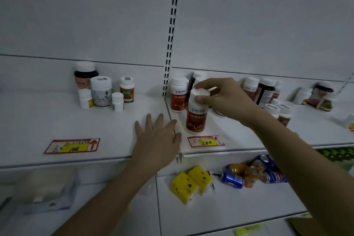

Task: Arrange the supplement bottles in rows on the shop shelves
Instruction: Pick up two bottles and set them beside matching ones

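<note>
Right now my right hand (220,97) pinches the white cap of a red-labelled supplement bottle (196,115), thumb on the near side and fingers curled over the top. It stands upright near the front of the upper shelf (249,136), just right of the seam between the two shelf sections. A matching red-labelled bottle (178,95) stands directly behind it, close to the slotted upright (171,34). My left hand (157,140) lies flat with fingers spread on the shelf surface just left of that seam, holding nothing.

On the left section a small cluster of bottles (101,88) stands well back: a dark jar with a white lid, a larger white tub, a green-and-brown labelled bottle and two small white ones. More bottles (266,90) crowd behind my right wrist, and a blurred group (318,96) sits farther right. Two red-framed price tags lie on the shelf front, one marked 108 (71,145) and one marked 200 (206,141), the latter just in front of the bottle I hold.

On the lower shelf (229,207) are yellow packets (191,184) and a heap of drink cans (252,172) lying on their sides.
</note>
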`<act>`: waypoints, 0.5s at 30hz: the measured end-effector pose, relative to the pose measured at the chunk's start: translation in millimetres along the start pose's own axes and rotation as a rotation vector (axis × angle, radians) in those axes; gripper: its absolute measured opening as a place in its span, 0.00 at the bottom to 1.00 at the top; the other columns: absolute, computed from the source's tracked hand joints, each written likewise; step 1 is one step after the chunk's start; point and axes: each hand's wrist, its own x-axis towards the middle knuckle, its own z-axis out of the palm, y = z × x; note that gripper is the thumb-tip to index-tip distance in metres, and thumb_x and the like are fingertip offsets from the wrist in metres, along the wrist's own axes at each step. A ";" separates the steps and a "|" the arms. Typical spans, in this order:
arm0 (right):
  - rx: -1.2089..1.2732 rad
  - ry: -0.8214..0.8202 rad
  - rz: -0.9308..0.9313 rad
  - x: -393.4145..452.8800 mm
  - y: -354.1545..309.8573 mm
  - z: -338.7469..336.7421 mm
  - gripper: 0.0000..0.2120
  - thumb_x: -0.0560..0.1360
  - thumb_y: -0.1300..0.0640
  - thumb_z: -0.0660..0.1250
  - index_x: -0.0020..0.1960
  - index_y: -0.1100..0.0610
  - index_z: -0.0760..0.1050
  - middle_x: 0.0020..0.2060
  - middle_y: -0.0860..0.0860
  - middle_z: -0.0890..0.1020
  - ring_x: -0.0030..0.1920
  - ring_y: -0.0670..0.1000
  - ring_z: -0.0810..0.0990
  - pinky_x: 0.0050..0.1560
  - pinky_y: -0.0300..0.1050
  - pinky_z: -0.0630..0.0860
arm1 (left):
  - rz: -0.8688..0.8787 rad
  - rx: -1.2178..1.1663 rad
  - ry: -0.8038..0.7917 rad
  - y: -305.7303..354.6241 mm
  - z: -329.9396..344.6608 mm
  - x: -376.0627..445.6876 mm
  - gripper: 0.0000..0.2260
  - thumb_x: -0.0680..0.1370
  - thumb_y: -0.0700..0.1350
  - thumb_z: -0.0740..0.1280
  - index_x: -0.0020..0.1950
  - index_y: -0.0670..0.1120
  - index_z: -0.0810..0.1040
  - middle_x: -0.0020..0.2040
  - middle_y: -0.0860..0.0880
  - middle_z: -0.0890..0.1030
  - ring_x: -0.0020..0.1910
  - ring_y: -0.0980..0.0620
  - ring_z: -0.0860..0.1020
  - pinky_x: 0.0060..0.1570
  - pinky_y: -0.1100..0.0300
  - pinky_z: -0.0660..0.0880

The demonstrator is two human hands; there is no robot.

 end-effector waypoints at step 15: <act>-0.112 -0.267 -0.192 23.1 24.3 -10.1 0.21 0.70 0.51 0.76 0.59 0.50 0.72 0.55 0.50 0.75 0.51 0.53 0.78 0.41 0.43 0.80 | -0.108 0.083 -0.009 10.1 -14.5 -8.1 0.21 0.82 0.60 0.50 0.75 0.62 0.62 0.78 0.49 0.61 0.76 0.46 0.58 0.73 0.45 0.54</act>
